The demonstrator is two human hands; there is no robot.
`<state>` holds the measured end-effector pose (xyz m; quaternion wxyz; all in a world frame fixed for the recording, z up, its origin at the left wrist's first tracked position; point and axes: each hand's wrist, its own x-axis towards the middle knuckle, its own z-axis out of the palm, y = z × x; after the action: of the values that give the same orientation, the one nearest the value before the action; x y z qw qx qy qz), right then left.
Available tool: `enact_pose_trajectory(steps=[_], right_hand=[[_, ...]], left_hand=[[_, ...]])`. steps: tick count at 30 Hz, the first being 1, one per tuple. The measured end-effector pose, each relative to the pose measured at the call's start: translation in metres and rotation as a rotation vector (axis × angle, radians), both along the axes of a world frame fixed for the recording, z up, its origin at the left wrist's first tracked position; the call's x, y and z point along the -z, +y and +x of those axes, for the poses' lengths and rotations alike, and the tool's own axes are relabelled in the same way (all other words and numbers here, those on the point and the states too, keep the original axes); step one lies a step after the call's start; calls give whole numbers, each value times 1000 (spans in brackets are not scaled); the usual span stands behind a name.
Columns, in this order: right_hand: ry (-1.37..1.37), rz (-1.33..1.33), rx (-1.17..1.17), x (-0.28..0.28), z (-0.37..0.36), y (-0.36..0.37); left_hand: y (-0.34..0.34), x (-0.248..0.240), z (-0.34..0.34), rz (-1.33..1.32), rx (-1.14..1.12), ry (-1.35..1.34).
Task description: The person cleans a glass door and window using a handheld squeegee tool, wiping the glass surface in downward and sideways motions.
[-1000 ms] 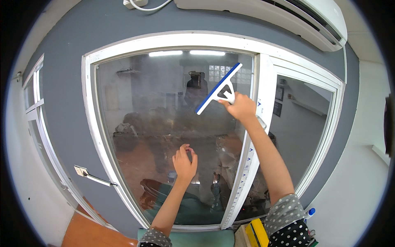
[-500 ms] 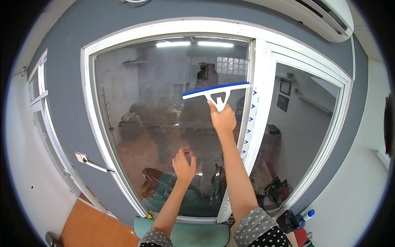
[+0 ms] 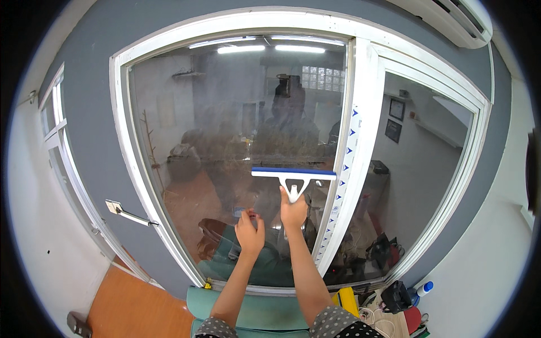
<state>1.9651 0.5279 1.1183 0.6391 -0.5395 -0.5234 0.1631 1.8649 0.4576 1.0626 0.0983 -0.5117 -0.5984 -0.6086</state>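
A window squeegee (image 3: 307, 176), white with a blue blade, lies level across the right part of a large glass pane (image 3: 186, 118). My right hand (image 3: 293, 213) is wrapped round its short white handle. The blade's right end comes close to the pane's right frame. Lower and to the left, my left hand (image 3: 249, 234) is raised before the glass, its fingers loosely bent and apart, with nothing visible in them. Whether its fingertips touch the pane cannot be made out. Hazy smears and reflections of the room show on the glass.
A white frame (image 3: 236, 21) surrounds the panes, with a patterned strip (image 3: 342, 174) down the middle post. Below stands a green padded seat (image 3: 253, 310). At lower right are a yellow object (image 3: 346, 300), a black bag (image 3: 395, 297), cables and a blue-capped bottle (image 3: 425, 288).
My right hand has drawn the squeegee down the glass and turned it from tilted to nearly level. My left hand is slightly lower in the picture. The head view has shifted a little.
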Motion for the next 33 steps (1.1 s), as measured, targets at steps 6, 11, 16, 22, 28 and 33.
enact_pose_trajectory(steps=[6,11,16,22,28,33], right_hand=[[209,-69,-199,11,5,2],[737,-211,-567,-42,9,-31],[1061,-217,-697,-89,28,-34],[1341,-67,-828,-121,65,-5],[1487,-26,-775,-141,69,18],[1472,-7,-703,-149,48,26]], left_hand=[[-14,10,0,-41,34,-50],[-26,11,-19,29,12,30],[-35,-4,-24,42,58,20],[-32,-17,-37,33,157,-54],[-23,-42,-71,108,220,15],[-24,-65,-101,108,287,-3]])
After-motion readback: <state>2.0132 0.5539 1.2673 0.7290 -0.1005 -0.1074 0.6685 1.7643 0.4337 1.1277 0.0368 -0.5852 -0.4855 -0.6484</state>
